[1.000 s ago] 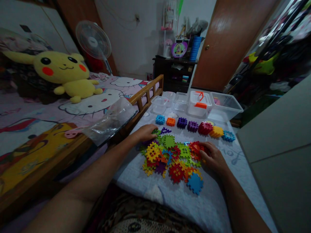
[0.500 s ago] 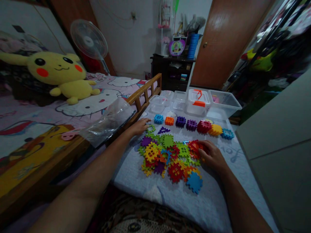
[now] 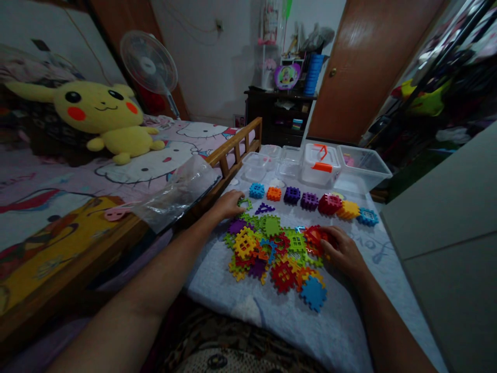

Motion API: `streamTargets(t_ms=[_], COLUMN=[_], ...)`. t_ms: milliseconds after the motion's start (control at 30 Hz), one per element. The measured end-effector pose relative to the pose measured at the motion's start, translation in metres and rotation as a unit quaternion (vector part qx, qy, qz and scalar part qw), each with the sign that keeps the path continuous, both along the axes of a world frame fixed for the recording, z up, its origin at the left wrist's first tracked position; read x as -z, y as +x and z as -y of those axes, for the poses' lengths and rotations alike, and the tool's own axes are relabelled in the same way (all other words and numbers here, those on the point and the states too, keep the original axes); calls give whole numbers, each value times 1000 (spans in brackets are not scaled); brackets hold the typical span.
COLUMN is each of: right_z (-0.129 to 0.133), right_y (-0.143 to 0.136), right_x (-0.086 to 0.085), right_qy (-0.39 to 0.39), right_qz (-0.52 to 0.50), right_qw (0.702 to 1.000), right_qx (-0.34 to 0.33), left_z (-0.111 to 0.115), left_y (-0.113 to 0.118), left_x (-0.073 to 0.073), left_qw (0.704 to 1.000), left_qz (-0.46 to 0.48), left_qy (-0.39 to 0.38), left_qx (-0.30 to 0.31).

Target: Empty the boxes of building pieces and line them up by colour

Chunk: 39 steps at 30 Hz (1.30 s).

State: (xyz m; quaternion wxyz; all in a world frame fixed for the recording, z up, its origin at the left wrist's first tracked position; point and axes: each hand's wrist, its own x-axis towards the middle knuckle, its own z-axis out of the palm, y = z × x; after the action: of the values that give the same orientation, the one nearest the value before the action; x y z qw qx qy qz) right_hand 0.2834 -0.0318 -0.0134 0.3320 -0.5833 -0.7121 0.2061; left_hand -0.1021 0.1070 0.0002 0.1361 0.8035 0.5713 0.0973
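Note:
A heap of flat plastic building pieces with toothed edges lies on the cloth-covered table; a green solid piece point(image 3: 271, 226), a yellow window piece point(image 3: 245, 243) and a blue solid piece point(image 3: 313, 293) show on it. My left hand point(image 3: 230, 205) is at the heap's far left corner, fingertips closed on a green frame-shaped piece point(image 3: 245, 203). Beside that lies a purple triangular piece point(image 3: 264, 208). On the right side, my right hand point(image 3: 345, 253) has its fingers curled at the edge of a red building piece point(image 3: 312, 237); its fingertips are partly hidden.
Behind the heap runs a row of sorted stacks, among them an orange stack point(image 3: 274, 194) and a yellow stack point(image 3: 348, 210). Clear plastic containers point(image 3: 254, 168) and a lidded box point(image 3: 319, 173) stand farther back. A wooden bed rail point(image 3: 236, 150) borders the left.
My left hand has moved right and closed in on the green frame-shaped piece. The right hand stays at the red piece. The whole view has shifted slightly.

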Motion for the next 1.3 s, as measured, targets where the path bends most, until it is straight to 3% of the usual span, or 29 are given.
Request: streamTargets(t_ms=[200, 433, 800, 900, 1000, 1133, 1300], right_z=[-1, -2, -1, -2, -2, -1, -1], right_y=[1, 2, 1, 1, 1, 0, -1], right_x=[3, 2, 1, 1, 1, 0, 2], right_qy=[6, 1, 2, 4, 4, 4, 7], right_qz=[-1, 7, -2, 0, 0, -3, -4], right_qw=[1000, 1000, 1000, 1000, 1000, 1000, 1000], right_qx=[3, -4, 1, -2, -5, 0, 3], left_z=[20, 60, 50, 52, 58, 69, 85], left_y=[-4, -22, -10, -11, -13, -13, -17], left_x=[-6, -17, -13, -21, -28, -26, -15], left_qw=[997, 989, 969, 972, 984, 992, 994], left_qz=[48, 100, 187, 197, 168, 103, 78], left_qy=[54, -85, -147, -118, -39, 72, 40], left_qx=[28, 70, 63, 56, 40, 19, 72])
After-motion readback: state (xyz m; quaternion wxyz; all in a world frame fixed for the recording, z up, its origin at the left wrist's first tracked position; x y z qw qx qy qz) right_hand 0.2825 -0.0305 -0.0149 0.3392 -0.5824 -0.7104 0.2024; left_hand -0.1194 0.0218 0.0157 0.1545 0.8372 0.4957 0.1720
